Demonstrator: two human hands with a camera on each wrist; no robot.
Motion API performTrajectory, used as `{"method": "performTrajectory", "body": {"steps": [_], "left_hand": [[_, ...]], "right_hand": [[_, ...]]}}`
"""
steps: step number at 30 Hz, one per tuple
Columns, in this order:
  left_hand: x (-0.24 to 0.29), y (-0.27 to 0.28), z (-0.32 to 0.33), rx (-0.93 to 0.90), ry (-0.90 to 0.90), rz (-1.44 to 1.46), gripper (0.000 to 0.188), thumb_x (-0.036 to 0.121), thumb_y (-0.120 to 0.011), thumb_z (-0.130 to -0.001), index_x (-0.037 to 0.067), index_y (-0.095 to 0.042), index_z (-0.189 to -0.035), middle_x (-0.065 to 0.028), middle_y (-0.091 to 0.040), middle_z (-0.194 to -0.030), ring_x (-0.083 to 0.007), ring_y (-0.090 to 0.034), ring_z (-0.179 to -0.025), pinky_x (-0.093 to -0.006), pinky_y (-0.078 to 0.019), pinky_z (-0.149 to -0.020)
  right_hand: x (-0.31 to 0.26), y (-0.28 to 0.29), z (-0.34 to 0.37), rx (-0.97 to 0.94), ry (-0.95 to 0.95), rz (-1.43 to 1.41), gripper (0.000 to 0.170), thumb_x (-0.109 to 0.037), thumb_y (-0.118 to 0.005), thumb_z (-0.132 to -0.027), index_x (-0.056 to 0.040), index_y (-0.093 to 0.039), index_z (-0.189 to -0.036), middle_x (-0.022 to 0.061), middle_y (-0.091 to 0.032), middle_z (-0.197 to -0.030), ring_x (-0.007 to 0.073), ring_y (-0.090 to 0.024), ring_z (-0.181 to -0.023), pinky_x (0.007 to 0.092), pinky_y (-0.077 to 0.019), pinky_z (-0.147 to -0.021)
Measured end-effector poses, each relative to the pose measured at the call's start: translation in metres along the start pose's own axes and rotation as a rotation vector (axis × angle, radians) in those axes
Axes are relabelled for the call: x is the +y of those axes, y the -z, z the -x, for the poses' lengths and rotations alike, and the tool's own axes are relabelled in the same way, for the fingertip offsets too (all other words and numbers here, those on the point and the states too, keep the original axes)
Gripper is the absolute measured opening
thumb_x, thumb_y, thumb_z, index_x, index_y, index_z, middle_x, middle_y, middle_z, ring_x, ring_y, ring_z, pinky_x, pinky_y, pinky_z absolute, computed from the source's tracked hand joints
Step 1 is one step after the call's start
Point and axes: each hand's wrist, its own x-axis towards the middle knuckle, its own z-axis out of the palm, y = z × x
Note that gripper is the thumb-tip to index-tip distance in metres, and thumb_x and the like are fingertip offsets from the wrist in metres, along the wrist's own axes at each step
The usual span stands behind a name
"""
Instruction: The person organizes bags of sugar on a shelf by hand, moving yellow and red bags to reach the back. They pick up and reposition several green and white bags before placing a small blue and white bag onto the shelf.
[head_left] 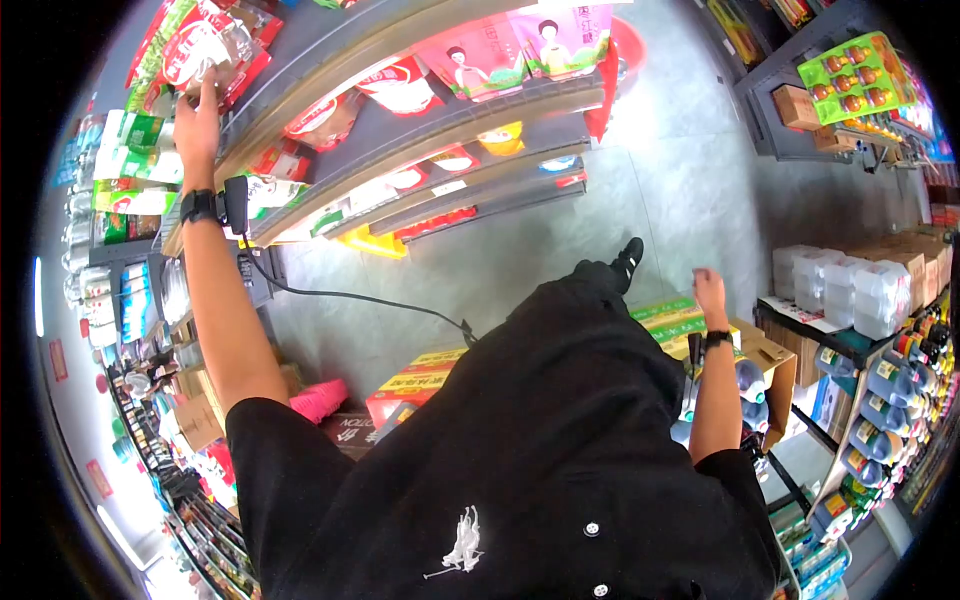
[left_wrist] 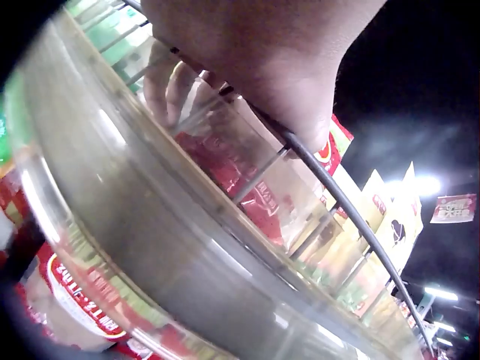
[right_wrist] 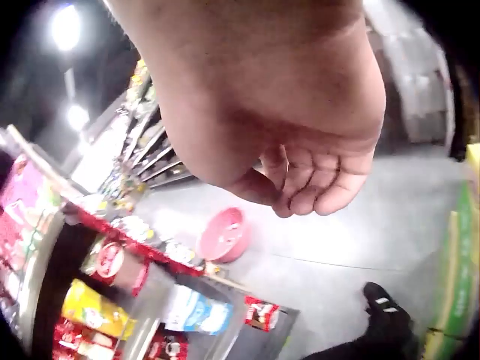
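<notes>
My left hand (head_left: 198,125) reaches to the shelf at the upper left, its fingers against a red-and-white bag (head_left: 196,48). In the left wrist view the hand (left_wrist: 262,64) extends over the wire rail (left_wrist: 341,199), fingers pointing down beside a clear bag with red print (left_wrist: 232,169); part of the thumb side is hidden. The right hand (head_left: 709,292) is away from the shelves at my right side. Its fingers hang loosely curled with nothing held, as the right wrist view shows the hand (right_wrist: 277,97).
Pink bags (head_left: 470,65) and red-white bags (head_left: 400,88) line the tiered shelves ahead. Cartons (head_left: 420,380) stand on the floor (head_left: 680,190) beside me. A pink basin (right_wrist: 225,235) is near the shelf end. Clear plastic containers (head_left: 850,285) sit on a rack at the right.
</notes>
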Motion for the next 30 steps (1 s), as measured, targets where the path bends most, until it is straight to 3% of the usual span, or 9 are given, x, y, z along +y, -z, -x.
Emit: {"method": "performTrajectory", "body": {"steps": [1,2,3,7,9,12,22,27,30], "left_hand": [[0.002,0.000,0.002,0.015,-0.016,0.010,0.097,0.078,-0.057,-0.090,-0.010,-0.066,-0.131,-0.0290,-0.070,-0.130,-0.0420,-0.065,-0.127,-0.0450,-0.0441,-0.112],[0.002,-0.001,0.003,0.027,-0.034,0.019,0.097,0.078,-0.057,-0.090,-0.010,-0.066,-0.131,-0.0284,-0.070,-0.130,-0.0419,-0.065,-0.126,-0.0449,-0.0441,-0.112],[-0.002,-0.002,0.001,0.011,-0.026,0.031,0.096,0.078,-0.058,-0.090,-0.008,-0.068,-0.130,-0.0272,-0.071,-0.129,-0.0415,-0.065,-0.126,-0.0443,-0.0443,-0.113],[-0.005,-0.002,-0.004,0.023,-0.010,-0.037,0.093,0.079,-0.057,-0.090,-0.004,-0.069,-0.131,-0.0277,-0.070,-0.132,-0.0418,-0.065,-0.128,-0.0452,-0.0444,-0.113],[0.009,0.002,0.009,0.038,0.001,-0.059,0.093,0.079,-0.056,-0.090,-0.003,-0.070,-0.132,-0.0276,-0.070,-0.132,-0.0427,-0.064,-0.129,-0.0458,-0.0446,-0.113],[0.005,0.003,0.006,0.054,-0.010,-0.054,0.088,0.077,-0.055,-0.091,-0.001,-0.072,-0.130,-0.0270,-0.072,-0.127,-0.0433,-0.065,-0.126,-0.0459,-0.0461,-0.110],[0.006,0.003,0.012,0.082,-0.006,-0.023,0.082,0.072,-0.058,-0.093,-0.002,-0.073,-0.127,-0.0252,-0.074,-0.123,-0.0421,-0.068,-0.121,-0.0454,-0.0486,-0.107],[0.005,0.003,0.011,0.037,0.013,0.000,0.086,0.070,-0.060,-0.093,-0.005,-0.067,-0.134,-0.0301,-0.068,-0.133,-0.0430,-0.062,-0.129,-0.0451,-0.0457,-0.111],[-0.010,-0.007,0.007,0.258,-0.156,-0.069,0.088,0.067,-0.065,-0.093,-0.006,-0.058,-0.142,-0.0350,-0.058,-0.141,-0.0448,-0.052,-0.137,-0.0460,-0.0410,-0.115]], "right_hand": [[-0.053,-0.005,-0.012,-0.049,0.008,0.024,0.030,-0.022,-0.061,-0.097,-0.0045,-0.075,-0.116,0.0101,-0.072,-0.078,0.0179,-0.066,-0.062,0.0358,-0.0516,-0.059],[-0.085,-0.019,-0.034,-0.046,0.209,0.119,0.031,-0.018,-0.063,-0.091,-0.0062,-0.074,-0.118,0.0166,-0.077,-0.096,0.0313,-0.075,-0.085,0.0410,-0.0576,-0.079],[-0.149,-0.028,-0.035,-0.143,0.195,0.092,0.031,-0.015,-0.063,-0.091,-0.0065,-0.073,-0.119,0.0177,-0.077,-0.103,0.0357,-0.074,-0.092,0.0428,-0.0572,-0.083],[-0.346,-0.074,-0.006,-0.423,0.630,0.005,0.032,-0.010,-0.062,-0.091,-0.0071,-0.071,-0.121,0.0222,-0.075,-0.101,0.0419,-0.072,-0.095,0.0458,-0.0570,-0.082],[-0.396,-0.121,-0.004,-0.480,0.958,-0.073,0.032,-0.008,-0.062,-0.093,-0.0055,-0.068,-0.125,0.0215,-0.073,-0.102,0.0366,-0.070,-0.087,0.0429,-0.0567,-0.080],[-0.473,-0.169,0.019,-0.457,1.202,-0.032,0.035,-0.014,-0.064,-0.092,-0.0073,-0.068,-0.126,0.0206,-0.072,-0.114,0.0396,-0.068,-0.106,0.0477,-0.0556,-0.092],[-0.583,-0.262,0.039,0.087,1.598,0.213,0.046,-0.030,-0.071,-0.088,-0.0109,-0.071,-0.130,0.0180,-0.054,-0.152,0.0386,-0.048,-0.142,0.0516,-0.0446,-0.113],[-0.590,-0.270,0.016,0.183,1.527,0.260,0.046,-0.030,-0.071,-0.088,-0.0080,-0.072,-0.129,0.0165,-0.052,-0.152,0.0358,-0.046,-0.141,0.0472,-0.0437,-0.114],[-0.596,-0.270,0.008,0.217,1.499,0.200,0.044,-0.031,-0.072,-0.086,-0.0068,-0.073,-0.123,0.0154,-0.056,-0.149,0.0345,-0.048,-0.140,0.0493,-0.0409,-0.115]]}}
